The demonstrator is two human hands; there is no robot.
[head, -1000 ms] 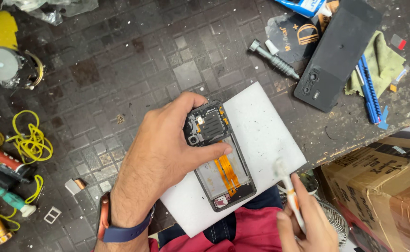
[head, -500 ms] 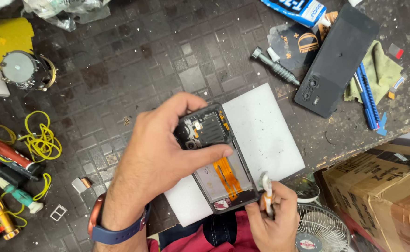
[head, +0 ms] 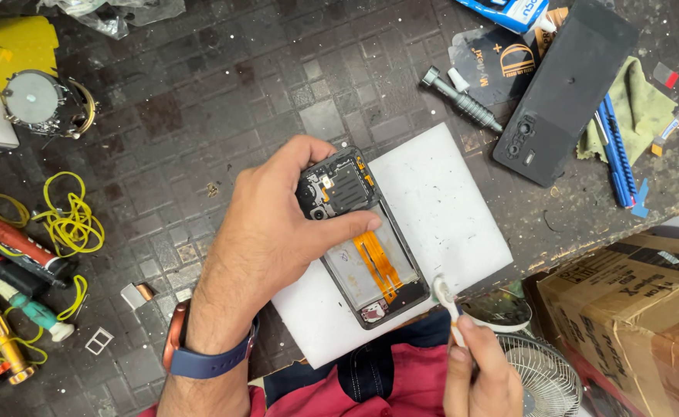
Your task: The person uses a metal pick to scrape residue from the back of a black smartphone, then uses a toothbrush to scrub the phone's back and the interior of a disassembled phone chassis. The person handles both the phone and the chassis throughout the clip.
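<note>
An opened phone with its back removed lies on a white pad; an orange flex cable runs down its middle. My left hand grips the phone's upper part, thumb across it, fingers curled over the top edge. A dark blue watch band sits on that wrist. My right hand holds a small white brush-like tool, its tip just beside the phone's lower right corner.
A black phone back cover lies at the upper right beside a grey screwdriver handle, a blue tool and a green cloth. Glue tubes, screwdrivers and yellow wire sit at left. A cardboard box and small fan stand below the table edge.
My right hand has brought the white tool up from my lap to the phone's lower right corner. My left hand keeps its hold on the phone.
</note>
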